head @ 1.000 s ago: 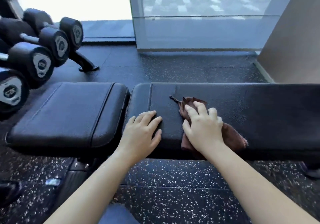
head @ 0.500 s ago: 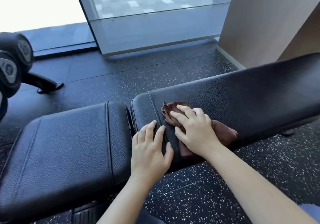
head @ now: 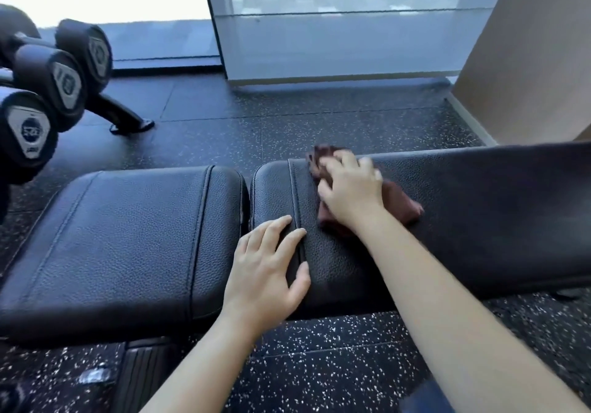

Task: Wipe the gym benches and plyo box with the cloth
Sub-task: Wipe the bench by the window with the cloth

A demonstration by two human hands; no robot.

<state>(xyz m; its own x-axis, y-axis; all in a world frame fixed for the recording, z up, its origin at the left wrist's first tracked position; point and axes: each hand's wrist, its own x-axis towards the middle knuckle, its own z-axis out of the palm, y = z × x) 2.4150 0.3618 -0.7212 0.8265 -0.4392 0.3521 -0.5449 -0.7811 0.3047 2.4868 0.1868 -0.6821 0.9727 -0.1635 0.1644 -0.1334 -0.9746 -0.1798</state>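
A black padded gym bench lies across the view in two parts: a seat pad [head: 128,240] on the left and a long back pad [head: 479,204] on the right. A dark brown cloth [head: 399,201] lies crumpled on the back pad near its far left end. My right hand [head: 350,188] presses flat on the cloth and covers most of it. Resting palm down on the near left end of the back pad, beside the stitched seam, is my left hand [head: 271,268], fingers spread and holding nothing. No plyo box is in view.
Several black dumbbells [head: 48,93] sit on a rack at the far left, with a rack foot [head: 131,121] on the floor. Speckled rubber flooring [head: 319,364] surrounds the bench. A glass wall [head: 335,45] stands behind, a beige wall [head: 527,61] at the right.
My right hand has slid the cloth away from me toward the far edge of the back pad. My left hand has stayed on the pad's near left end. The view has shifted.
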